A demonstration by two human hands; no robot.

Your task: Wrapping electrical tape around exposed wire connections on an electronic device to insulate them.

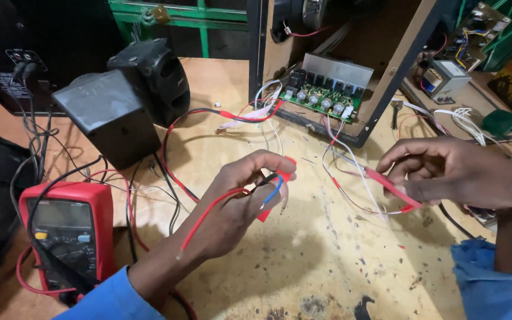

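Note:
My left hand (241, 195) is closed around a red multimeter probe (272, 195), together with a blue wire and a red lead that runs down along my wrist. My right hand (457, 175) pinches a second red probe (393, 189) between thumb and fingers, its tip pointing down and right. Thin white and red wires (351, 178) loop between the two hands and lead up to a green circuit board (321, 98) with several capacitors, mounted inside an open wooden box (386, 89).
A red multimeter (69, 234) lies at the lower left with black and red leads. A small black speaker (122, 109) stands at the upper left of the worn wooden bench (327, 261). A transformer and loose boards (451, 74) sit at the upper right.

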